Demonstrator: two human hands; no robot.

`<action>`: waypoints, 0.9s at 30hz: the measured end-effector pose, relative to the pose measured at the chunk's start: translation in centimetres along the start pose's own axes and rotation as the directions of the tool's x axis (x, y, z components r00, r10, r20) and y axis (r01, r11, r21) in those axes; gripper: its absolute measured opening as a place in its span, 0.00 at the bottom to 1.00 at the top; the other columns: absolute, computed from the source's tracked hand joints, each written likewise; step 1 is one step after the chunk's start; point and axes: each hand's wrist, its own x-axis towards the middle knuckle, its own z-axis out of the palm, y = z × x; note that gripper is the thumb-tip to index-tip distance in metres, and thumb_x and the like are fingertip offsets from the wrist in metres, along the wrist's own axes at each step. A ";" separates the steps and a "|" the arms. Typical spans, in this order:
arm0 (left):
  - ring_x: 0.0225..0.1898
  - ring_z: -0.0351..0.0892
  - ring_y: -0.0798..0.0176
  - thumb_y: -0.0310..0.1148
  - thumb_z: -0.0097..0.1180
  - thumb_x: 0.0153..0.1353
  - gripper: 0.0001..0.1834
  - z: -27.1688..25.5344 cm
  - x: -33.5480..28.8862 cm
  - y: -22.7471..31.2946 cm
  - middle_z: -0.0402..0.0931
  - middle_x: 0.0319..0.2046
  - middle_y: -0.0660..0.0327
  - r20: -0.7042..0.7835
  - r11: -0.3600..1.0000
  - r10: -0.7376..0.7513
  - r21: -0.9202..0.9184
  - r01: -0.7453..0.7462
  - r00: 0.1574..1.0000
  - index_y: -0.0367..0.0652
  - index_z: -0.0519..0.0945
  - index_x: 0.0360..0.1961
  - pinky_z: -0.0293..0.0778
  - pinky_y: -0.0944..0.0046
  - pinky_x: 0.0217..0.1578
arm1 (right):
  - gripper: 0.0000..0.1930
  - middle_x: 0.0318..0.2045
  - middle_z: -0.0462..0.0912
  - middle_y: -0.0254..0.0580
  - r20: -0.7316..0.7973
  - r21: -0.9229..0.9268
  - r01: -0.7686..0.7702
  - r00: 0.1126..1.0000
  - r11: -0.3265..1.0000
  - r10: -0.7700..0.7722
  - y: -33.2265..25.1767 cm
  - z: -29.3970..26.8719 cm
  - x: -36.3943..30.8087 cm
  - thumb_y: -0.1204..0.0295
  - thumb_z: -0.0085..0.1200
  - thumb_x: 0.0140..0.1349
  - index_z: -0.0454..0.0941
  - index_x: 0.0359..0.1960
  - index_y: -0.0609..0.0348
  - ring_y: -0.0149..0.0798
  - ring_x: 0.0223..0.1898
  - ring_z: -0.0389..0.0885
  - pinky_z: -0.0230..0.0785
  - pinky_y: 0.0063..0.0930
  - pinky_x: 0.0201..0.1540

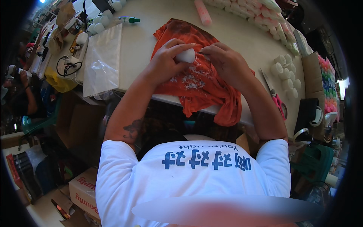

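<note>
- Upper middle of frame: my left grip [170,56] is closed around a white rounded piece [186,56], its blunt end facing right.
- Just right of it, my right grip [224,56] is pinched on a thin dark tool [201,53], tip near the white piece; too small to tell its kind, or whether it touches.
- Below both: orange cloth [228,108], rumpled, hanging over the near edge of the pale surface [242,34]. White shavings [193,81] scattered over its middle.
- Right of frame: scissors [278,101] with red-pink handles, beside my right forearm; white cylinders [286,73] clustered beyond them.
- Top centre: pink stick [203,15], lying apart from the cloth.
- Upper left: green-and-white tube [130,19]; below it, clear plastic sheets [102,62] lying flat.
</note>
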 end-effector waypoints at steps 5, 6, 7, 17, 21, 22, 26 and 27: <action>0.50 0.79 0.59 0.26 0.71 0.50 0.26 0.0 0.0 0.0 0.79 0.48 0.58 0.006 0.999 -0.013 -0.043 0.013 1.000 0.42 0.80 0.53 0.77 0.62 0.50 | 0.09 0.36 0.81 0.39 -0.055 -0.044 0.074 0.996 0.996 -0.077 0.2 0.4 0.1 0.74 0.55 0.64 0.80 0.45 0.52 0.46 0.35 0.82 0.75 0.38 0.36; 0.49 0.79 0.60 0.26 0.71 0.50 0.26 0.0 0.0 0.0 0.79 0.48 0.58 0.009 0.999 -0.021 -0.047 0.021 1.000 0.42 0.79 0.53 0.77 0.62 0.49 | 0.09 0.36 0.81 0.38 -0.053 -0.051 0.072 0.996 0.996 -0.074 0.3 0.5 0.1 0.74 0.55 0.64 0.80 0.45 0.52 0.46 0.35 0.82 0.75 0.38 0.36; 0.49 0.79 0.60 0.26 0.71 0.50 0.26 0.0 0.0 -0.1 0.79 0.48 0.58 0.013 0.999 -0.026 -0.044 0.027 1.000 0.42 0.79 0.53 0.77 0.62 0.49 | 0.09 0.36 0.81 0.38 -0.052 -0.052 0.070 0.996 0.996 -0.073 0.3 0.6 0.1 0.74 0.55 0.63 0.80 0.45 0.52 0.45 0.35 0.82 0.75 0.37 0.36; 0.48 0.79 0.62 0.27 0.71 0.50 0.26 -0.1 -0.1 0.0 0.80 0.48 0.59 0.035 0.999 -0.038 -0.029 0.039 0.999 0.41 0.79 0.52 0.77 0.63 0.47 | 0.10 0.38 0.81 0.37 -0.011 -0.081 0.118 0.993 0.990 -0.119 0.1 0.3 0.1 0.77 0.55 0.59 0.81 0.42 0.54 0.44 0.35 0.82 0.76 0.36 0.36; 0.46 0.81 0.55 0.33 0.73 0.50 0.25 0.0 0.0 -0.1 0.80 0.46 0.56 0.016 0.999 -0.008 -0.038 0.009 1.000 0.40 0.80 0.50 0.79 0.59 0.43 | 0.09 0.38 0.81 0.36 -0.018 -0.105 0.101 0.994 0.989 -0.103 -0.1 0.2 0.2 0.77 0.56 0.60 0.82 0.41 0.54 0.44 0.36 0.82 0.76 0.36 0.37; 0.46 0.81 0.54 0.33 0.72 0.51 0.24 0.0 0.0 -0.1 0.80 0.46 0.56 0.012 0.999 -0.004 -0.044 0.005 1.000 0.40 0.80 0.50 0.79 0.59 0.43 | 0.09 0.38 0.81 0.36 -0.012 -0.111 0.102 0.995 0.989 -0.104 -0.1 0.2 0.2 0.77 0.56 0.60 0.83 0.41 0.53 0.44 0.36 0.83 0.76 0.36 0.37; 0.46 0.81 0.55 0.34 0.71 0.52 0.24 0.0 -0.1 -0.1 0.80 0.46 0.56 0.022 0.999 -0.018 -0.049 0.019 1.000 0.40 0.80 0.50 0.78 0.60 0.43 | 0.08 0.39 0.81 0.37 -0.014 -0.046 0.095 0.995 0.994 -0.096 -0.2 0.2 0.1 0.76 0.56 0.62 0.83 0.41 0.54 0.44 0.37 0.83 0.76 0.36 0.38; 0.46 0.81 0.55 0.34 0.71 0.52 0.23 0.0 -0.1 -0.2 0.80 0.46 0.56 0.025 0.999 -0.013 -0.047 0.014 1.000 0.40 0.80 0.50 0.78 0.60 0.44 | 0.08 0.39 0.81 0.37 -0.011 -0.039 0.103 0.995 0.994 -0.104 -0.1 0.1 0.1 0.76 0.56 0.62 0.83 0.41 0.54 0.44 0.37 0.83 0.76 0.36 0.38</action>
